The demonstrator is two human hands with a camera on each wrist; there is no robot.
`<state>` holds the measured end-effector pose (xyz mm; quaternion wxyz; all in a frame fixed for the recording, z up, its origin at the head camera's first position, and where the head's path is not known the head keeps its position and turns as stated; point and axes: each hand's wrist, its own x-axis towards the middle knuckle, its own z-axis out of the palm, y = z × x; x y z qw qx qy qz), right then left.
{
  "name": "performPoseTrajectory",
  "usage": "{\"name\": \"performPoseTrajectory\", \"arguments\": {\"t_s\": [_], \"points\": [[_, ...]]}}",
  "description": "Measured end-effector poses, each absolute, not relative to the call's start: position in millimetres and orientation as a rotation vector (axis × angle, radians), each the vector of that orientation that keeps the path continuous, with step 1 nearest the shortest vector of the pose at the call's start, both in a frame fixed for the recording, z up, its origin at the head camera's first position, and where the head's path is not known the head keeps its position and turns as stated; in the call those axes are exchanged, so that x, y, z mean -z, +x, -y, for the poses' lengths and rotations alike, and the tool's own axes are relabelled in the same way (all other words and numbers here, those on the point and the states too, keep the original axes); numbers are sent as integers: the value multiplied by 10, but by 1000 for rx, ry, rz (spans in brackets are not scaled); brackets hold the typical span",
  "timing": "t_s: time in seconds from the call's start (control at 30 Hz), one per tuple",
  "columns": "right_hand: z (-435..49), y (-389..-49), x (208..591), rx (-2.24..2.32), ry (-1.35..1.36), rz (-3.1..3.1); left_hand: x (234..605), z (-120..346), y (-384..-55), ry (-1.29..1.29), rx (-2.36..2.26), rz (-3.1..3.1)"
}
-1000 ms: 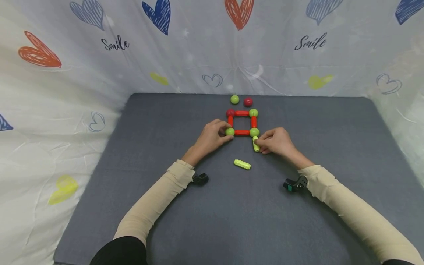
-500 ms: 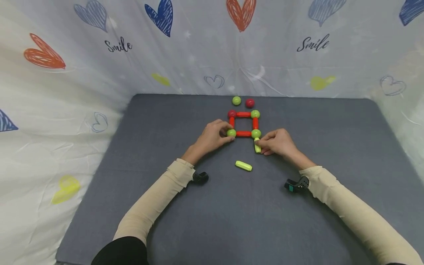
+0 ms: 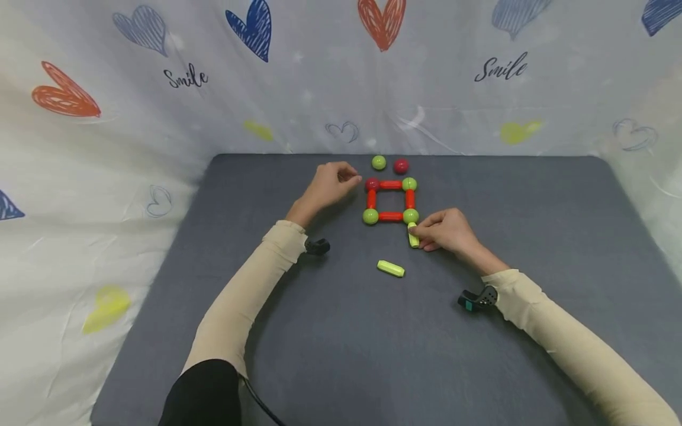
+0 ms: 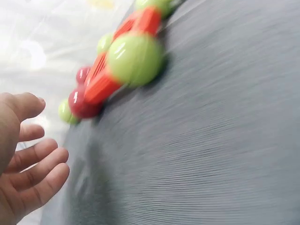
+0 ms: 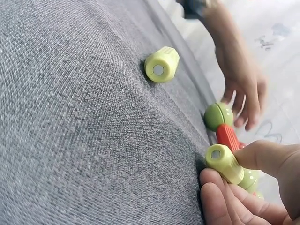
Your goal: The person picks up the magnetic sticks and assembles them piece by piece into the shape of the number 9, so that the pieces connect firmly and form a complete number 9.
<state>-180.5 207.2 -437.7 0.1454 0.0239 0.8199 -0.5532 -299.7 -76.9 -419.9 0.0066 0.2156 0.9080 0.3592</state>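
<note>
On the table lies a square of red rods [image 3: 391, 216] joined by balls, a red ball [image 3: 372, 185] at its far left corner and green balls at the others. My right hand [image 3: 446, 231] pinches a yellow-green rod [image 5: 225, 163] between thumb and fingers; its far end meets the near right green ball [image 3: 411, 216]. The rod's free end shows a grey disc in the right wrist view. My left hand [image 3: 329, 184] hovers left of the red corner ball, apart from it, fingers relaxed and holding nothing, as the left wrist view also shows.
A second yellow-green rod [image 3: 391, 268] lies on the table nearer me. Behind the square sit a loose green ball [image 3: 379, 163] and a loose red ball [image 3: 401, 166], close to the table's far edge. A patterned white curtain [image 3: 298, 77] hangs behind.
My left hand has let go of the near left green ball and moved away from me, toward the far left of the square. The right hand stays on its rod.
</note>
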Motion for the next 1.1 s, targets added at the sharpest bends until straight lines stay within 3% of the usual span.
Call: {"name": "performPoseTrajectory", "arguments": {"t_s": [0.17,0.4,0.67,1.1], "points": [[-2085,-1794,4383,1596,34,-2366,4209,709,-3370,592,-1023,-2829],[-2091,-1796,4389,1607,41,-2371,4206,485,-3631,739,-909,-2813],[-2110,-1785,4417,1639,35,-2373,4160,224,-3786,798,-815,-2803],[-2121,-1802,4437,1646,18,-2384,4197,247,-3814,768,-847,-2808]]}}
